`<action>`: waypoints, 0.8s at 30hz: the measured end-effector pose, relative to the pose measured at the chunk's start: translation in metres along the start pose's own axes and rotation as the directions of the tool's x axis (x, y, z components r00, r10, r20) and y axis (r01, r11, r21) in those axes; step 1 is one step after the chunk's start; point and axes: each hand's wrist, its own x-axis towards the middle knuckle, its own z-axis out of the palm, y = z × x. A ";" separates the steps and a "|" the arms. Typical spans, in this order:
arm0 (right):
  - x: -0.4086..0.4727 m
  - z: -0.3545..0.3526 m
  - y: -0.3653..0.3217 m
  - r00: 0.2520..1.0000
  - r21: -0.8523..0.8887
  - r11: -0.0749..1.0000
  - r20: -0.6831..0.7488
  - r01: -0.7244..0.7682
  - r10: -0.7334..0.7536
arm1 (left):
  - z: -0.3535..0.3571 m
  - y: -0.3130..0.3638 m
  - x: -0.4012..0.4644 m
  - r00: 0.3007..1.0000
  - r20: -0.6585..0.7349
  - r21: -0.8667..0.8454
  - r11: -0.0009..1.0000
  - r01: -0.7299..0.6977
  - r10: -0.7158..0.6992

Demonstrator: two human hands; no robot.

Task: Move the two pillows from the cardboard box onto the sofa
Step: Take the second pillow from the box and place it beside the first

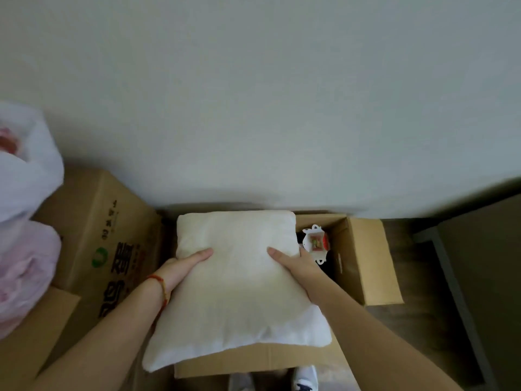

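Square cream fabric pillow (236, 283) held above open brown cardboard box (363, 258). Left hand (183, 263), right hand (296, 263) each grip a side. Lift level; clear flaps before turning.

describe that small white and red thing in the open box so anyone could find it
Start at the open cardboard box against the wall. Inside its right half, beside the right hand holding the white pillow, lies a small white scalloped-edged packet, the only red-marked item there.
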 end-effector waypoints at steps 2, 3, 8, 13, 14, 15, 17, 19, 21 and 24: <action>-0.041 -0.012 -0.034 0.998 0.016 0.998 -0.007 0.063 -0.063 | -0.006 0.029 -0.041 0.998 0.026 -0.003 0.998 -0.060 0.060; -0.059 -0.019 -0.051 0.995 0.021 0.995 -0.018 0.097 -0.097 | -0.007 0.045 -0.065 0.994 0.029 -0.002 0.994 -0.108 0.108; -0.148 -0.051 -0.125 0.963 -0.002 0.965 -0.056 0.263 -0.263 | -0.013 0.118 -0.174 0.937 0.020 0.049 0.936 -0.349 0.348; -0.237 -0.083 -0.165 0.927 -0.033 0.928 -0.058 0.370 -0.371 | -0.007 0.151 -0.265 0.882 0.065 0.014 0.883 -0.469 0.467; -0.251 -0.090 -0.167 0.920 -0.028 0.922 -0.065 0.385 -0.386 | -0.004 0.152 -0.280 0.871 0.070 -0.001 0.874 -0.487 0.486; -0.267 -0.098 -0.168 0.912 -0.025 0.915 -0.076 0.402 -0.403 | 0.000 0.151 -0.295 0.861 0.071 -0.012 0.864 -0.504 0.504; -0.296 -0.111 -0.168 0.907 -0.013 0.911 -0.086 0.412 -0.412 | 0.008 0.149 -0.319 0.841 0.073 -0.035 0.844 -0.535 0.536; -0.324 -0.124 -0.161 0.903 0.010 0.906 -0.086 0.423 -0.421 | 0.016 0.142 -0.341 0.828 0.072 -0.064 0.831 -0.552 0.556; -0.347 -0.137 -0.150 0.894 0.023 0.897 -0.101 0.441 -0.437 | 0.023 0.131 -0.360 0.815 0.067 -0.057 0.818 -0.572 0.575; -0.376 -0.156 -0.130 0.874 0.026 0.881 -0.145 0.472 -0.463 | 0.033 0.113 -0.388 0.790 0.086 -0.061 0.794 -0.604 0.607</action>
